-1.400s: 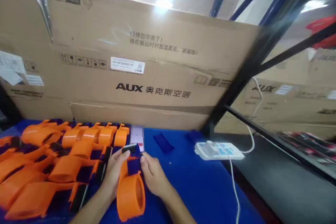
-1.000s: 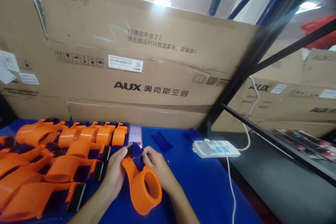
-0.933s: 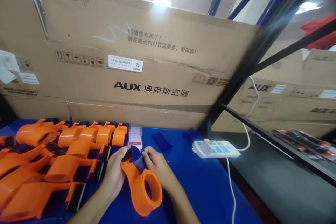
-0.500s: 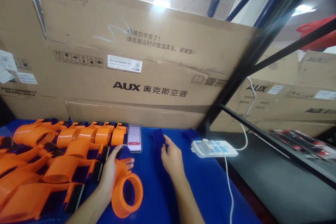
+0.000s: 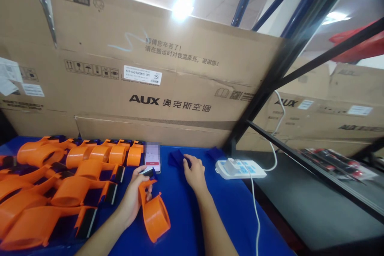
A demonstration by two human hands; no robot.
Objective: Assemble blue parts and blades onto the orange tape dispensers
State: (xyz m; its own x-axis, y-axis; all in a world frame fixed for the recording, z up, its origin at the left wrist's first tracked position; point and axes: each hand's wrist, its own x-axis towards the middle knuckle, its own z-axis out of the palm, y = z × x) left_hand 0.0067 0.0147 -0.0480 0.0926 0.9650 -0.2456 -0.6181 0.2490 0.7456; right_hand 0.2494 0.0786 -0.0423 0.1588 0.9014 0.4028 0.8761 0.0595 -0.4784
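My left hand (image 5: 134,198) is closed around the handle of an orange tape dispenser (image 5: 157,218), whose round hub hangs below the fingers, tilted. A blade edge and a dark blue part show at its top. My right hand (image 5: 196,174) has its thumb and fingers on the edge of a dark blue flat piece (image 5: 176,157), which lies on the blue tabletop (image 5: 180,224); its exact kind is unclear. To the left, several more orange tape dispensers (image 5: 70,191) lie in rows.
A phone (image 5: 153,158) with a lit screen lies behind my left hand. At the right stands a white power strip (image 5: 241,169) with a cable (image 5: 256,216) running forward. Another dark blue piece (image 5: 216,153) lies near it. Large cardboard (image 5: 168,124) walls the back; a black rack post (image 5: 255,104) rises at right.
The tape dispenser in my left hand has turned, so its hub shows its side and sits slightly further right. My right hand has shifted slightly, and the blue piece has changed its angle.
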